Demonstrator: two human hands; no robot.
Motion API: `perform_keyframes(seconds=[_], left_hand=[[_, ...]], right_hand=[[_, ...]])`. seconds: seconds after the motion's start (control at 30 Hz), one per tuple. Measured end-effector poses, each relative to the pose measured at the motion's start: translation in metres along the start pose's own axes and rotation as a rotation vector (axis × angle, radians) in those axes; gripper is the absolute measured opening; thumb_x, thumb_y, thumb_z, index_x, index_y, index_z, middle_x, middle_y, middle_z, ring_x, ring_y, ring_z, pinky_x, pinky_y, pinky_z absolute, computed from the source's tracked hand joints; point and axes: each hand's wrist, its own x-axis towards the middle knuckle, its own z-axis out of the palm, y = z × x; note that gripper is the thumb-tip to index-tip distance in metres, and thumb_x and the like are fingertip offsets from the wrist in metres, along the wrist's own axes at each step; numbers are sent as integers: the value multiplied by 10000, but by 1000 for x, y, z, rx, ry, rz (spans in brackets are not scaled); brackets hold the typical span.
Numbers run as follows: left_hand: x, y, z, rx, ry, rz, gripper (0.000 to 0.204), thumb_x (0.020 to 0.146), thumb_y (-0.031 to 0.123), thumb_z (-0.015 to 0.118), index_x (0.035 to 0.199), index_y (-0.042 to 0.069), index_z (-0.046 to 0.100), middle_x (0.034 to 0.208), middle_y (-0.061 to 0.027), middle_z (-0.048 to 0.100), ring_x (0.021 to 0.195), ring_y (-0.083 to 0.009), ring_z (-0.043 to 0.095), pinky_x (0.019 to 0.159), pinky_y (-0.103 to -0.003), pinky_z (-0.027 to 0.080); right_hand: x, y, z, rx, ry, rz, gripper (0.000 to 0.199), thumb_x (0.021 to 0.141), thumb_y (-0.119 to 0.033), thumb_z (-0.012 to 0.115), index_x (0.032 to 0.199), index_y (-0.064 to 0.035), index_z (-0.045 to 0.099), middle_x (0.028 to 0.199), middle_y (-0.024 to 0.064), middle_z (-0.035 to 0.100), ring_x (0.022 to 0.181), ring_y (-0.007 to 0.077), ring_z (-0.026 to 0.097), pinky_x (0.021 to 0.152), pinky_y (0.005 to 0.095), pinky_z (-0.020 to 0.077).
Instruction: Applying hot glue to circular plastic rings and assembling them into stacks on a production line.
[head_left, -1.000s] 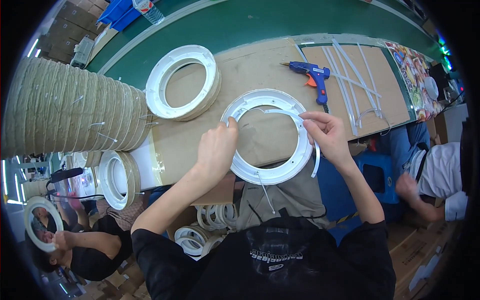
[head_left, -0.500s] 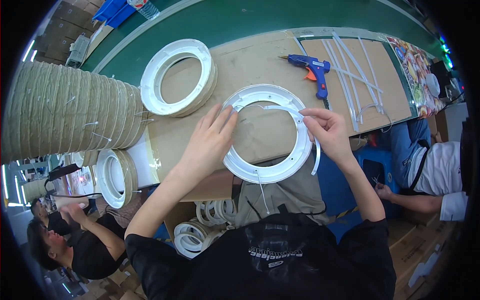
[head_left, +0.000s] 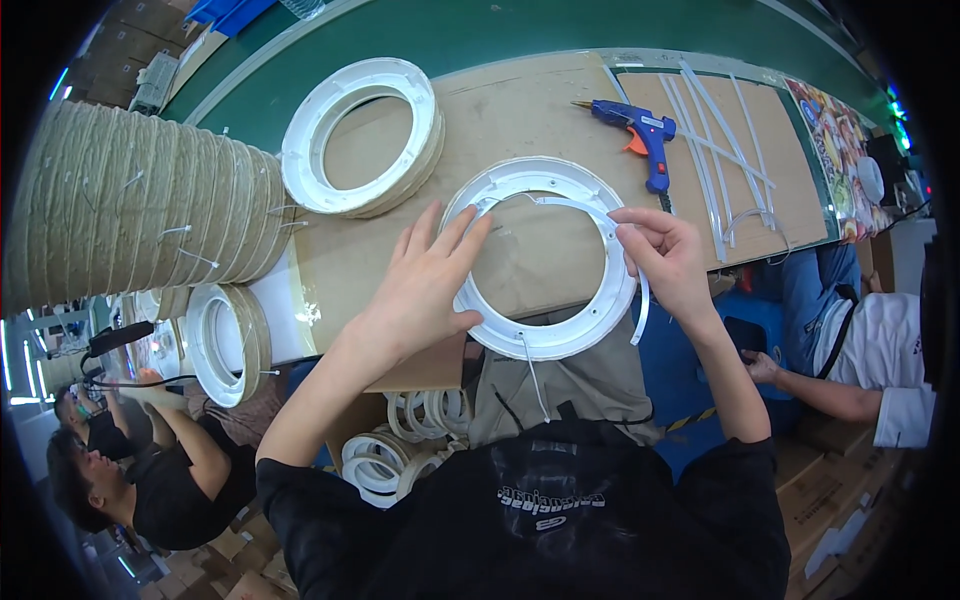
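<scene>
A white ring-shaped frame point(head_left: 560, 340) lies at the table's front edge, partly overhanging it. Against its inner wall runs a thin white flexible strip point(head_left: 572, 204), probably a light strip, with a fine wire at its left end. My right hand point(head_left: 668, 262) pinches this strip between thumb and fingers at the ring's right side; its loose tail hangs down below the hand. On the ring's left side rests my left hand point(head_left: 415, 290), fingers stretched and apart, holding nothing. A short white cable point(head_left: 535, 375) dangles from the ring's near side.
Behind, a second white ring point(head_left: 300, 165) leans. A blue glue gun point(head_left: 652, 150) and several loose strips point(head_left: 725, 158) lie to the right. A tall stack of cord-wrapped rings point(head_left: 140, 210) stands left; more rings point(head_left: 375, 470) are below the table. Co-workers sit at both sides.
My left hand's fingers have spread and its thumb has come into sight at the ring's left edge. The right hand keeps its pinch on the strip. The whole view has shifted slightly.
</scene>
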Motion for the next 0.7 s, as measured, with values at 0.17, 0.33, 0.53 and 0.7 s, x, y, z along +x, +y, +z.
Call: perform_keyframes(seconds=[0.17,0.33,0.53,0.7], left_hand=[[2,-8,0,-71,-7,12,942,678,211,827,1490,120,358,1561,-146,318,1450,-447,227,1172,-516,284],[0,-8,-5,-93,-27,76,561,671,179,836,1189,88,642,1525,-218,344,1425,-485,258,1163,-534,288],[3,-6,-9,-145,-57,100,248,677,136,832,871,48,705,1515,-264,341,1419,-498,269,1154,-528,308],[4,-11,-9,-209,-48,97,251,671,152,843,878,87,715,1531,-211,344,1434,-469,257,1147,-496,318]], right_hand=[[0,4,-1,-6,0,2,241,965,-95,596,1143,54,661,632,-34,576,574,10,490,536,186,359],[0,5,-1,-7,2,13,243,963,-97,599,1142,54,661,637,-30,584,576,14,495,536,185,361],[0,6,-3,2,-5,12,240,962,-100,599,1139,48,664,634,-30,587,574,11,496,527,185,356],[1,7,-3,8,-16,-3,239,962,-101,597,1140,43,666,628,-29,579,565,10,489,519,186,346]])
